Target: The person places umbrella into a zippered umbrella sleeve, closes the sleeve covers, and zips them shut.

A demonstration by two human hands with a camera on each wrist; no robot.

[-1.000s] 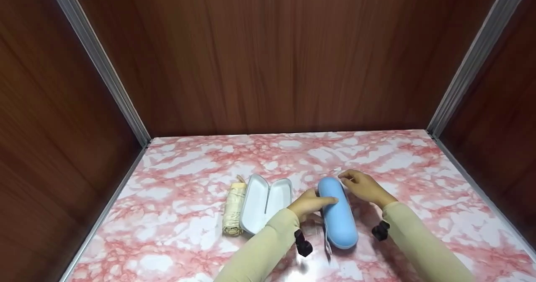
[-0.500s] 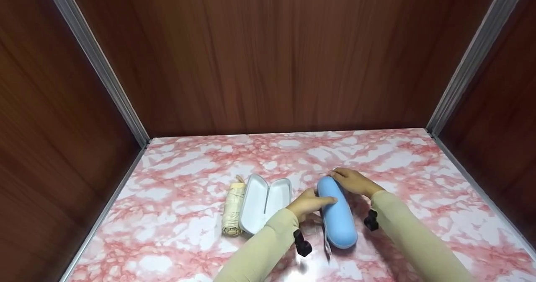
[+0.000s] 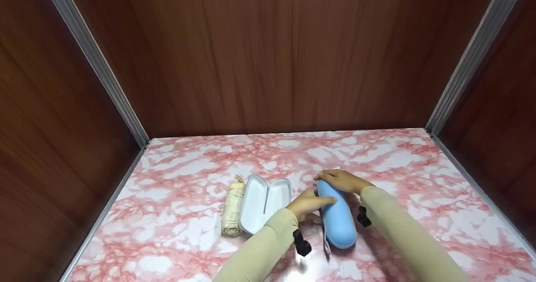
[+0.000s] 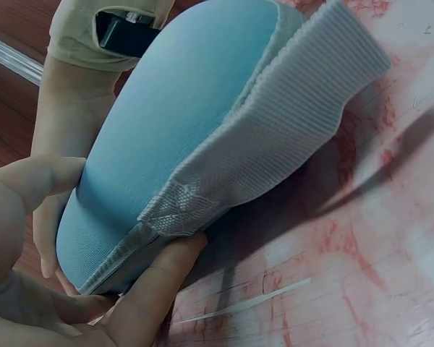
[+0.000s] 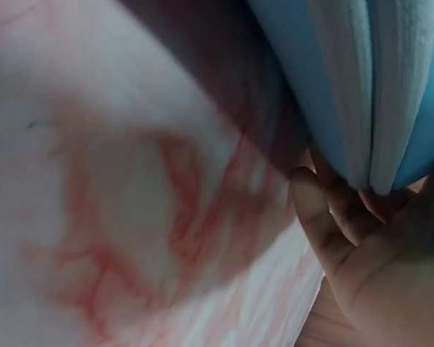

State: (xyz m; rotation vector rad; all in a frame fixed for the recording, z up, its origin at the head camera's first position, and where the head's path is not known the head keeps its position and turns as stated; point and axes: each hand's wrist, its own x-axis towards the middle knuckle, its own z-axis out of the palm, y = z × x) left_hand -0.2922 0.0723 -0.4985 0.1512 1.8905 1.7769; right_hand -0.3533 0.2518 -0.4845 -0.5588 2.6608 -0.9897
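A long, rounded blue zip case [image 3: 338,223] lies on the table in the head view. My left hand [image 3: 309,203] grips its left side, thumb on top. In the left wrist view, fingers [image 4: 155,289] press low on the case near the base of a ribbed grey strap [image 4: 275,137]. My right hand [image 3: 341,180] curls over the case's far end. The right wrist view shows two pale zip bands [image 5: 354,94] running side by side to that end, with my right thumb [image 5: 312,202] and fingers close by. The zip pull cannot be made out.
Left of the blue case lies an open, pale hard case [image 3: 254,206], its two halves spread. Against it rests a rolled beige bundle [image 3: 233,208] with a small loop. Brown wooden panels [image 3: 268,64] enclose the pink-and-white marbled table [image 3: 176,190].
My right hand has moved left, from beside the case's far end to over it, its fingers now curled around the tip. My left hand and the case have stayed nearly still.
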